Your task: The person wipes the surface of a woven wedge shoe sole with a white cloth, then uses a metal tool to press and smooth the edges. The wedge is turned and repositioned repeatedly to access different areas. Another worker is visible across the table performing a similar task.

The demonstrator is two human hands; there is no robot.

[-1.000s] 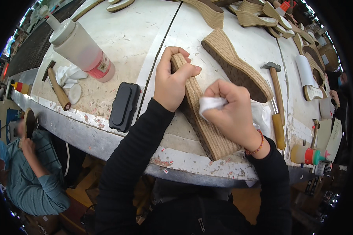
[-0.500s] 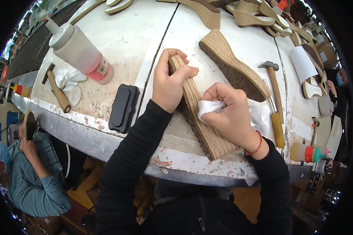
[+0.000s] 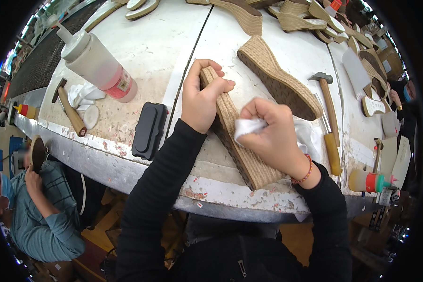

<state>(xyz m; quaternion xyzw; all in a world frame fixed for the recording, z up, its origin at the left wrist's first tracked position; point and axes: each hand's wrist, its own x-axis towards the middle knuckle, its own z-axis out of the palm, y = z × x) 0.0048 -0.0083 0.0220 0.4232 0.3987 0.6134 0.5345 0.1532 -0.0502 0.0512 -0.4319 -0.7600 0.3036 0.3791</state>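
Observation:
My left hand [image 3: 203, 96] is wrapped round the narrow toe end of a wedge shoe sole [image 3: 249, 157], which is tilted on its side with its braided, straw-coloured edge facing up. A bunched white cloth [image 3: 247, 128] is pinched in my right hand [image 3: 273, 134] and lies against the braided side. The sole's thick heel end rests near the table's front edge, partly behind my right hand. Just beyond lies a second wedge sole [image 3: 282, 77], brown tread showing. Another white cloth [image 3: 309, 138] lies partly hidden behind my right wrist.
Right of me are a hammer [image 3: 329, 96], a yellow-handled tool [image 3: 332, 155] and a small glue bottle [image 3: 369, 181]. On the left are a black case [image 3: 149, 130], a large squeeze bottle [image 3: 98, 66] and another hammer [image 3: 71, 110]. Wedge soles [image 3: 298, 21] pile up at the back. A co-worker [image 3: 44, 211] sits left.
My right hand and the cloth have shifted slightly up and left along the braided side. The left hand keeps its hold. The co-worker's held sole has tilted a little.

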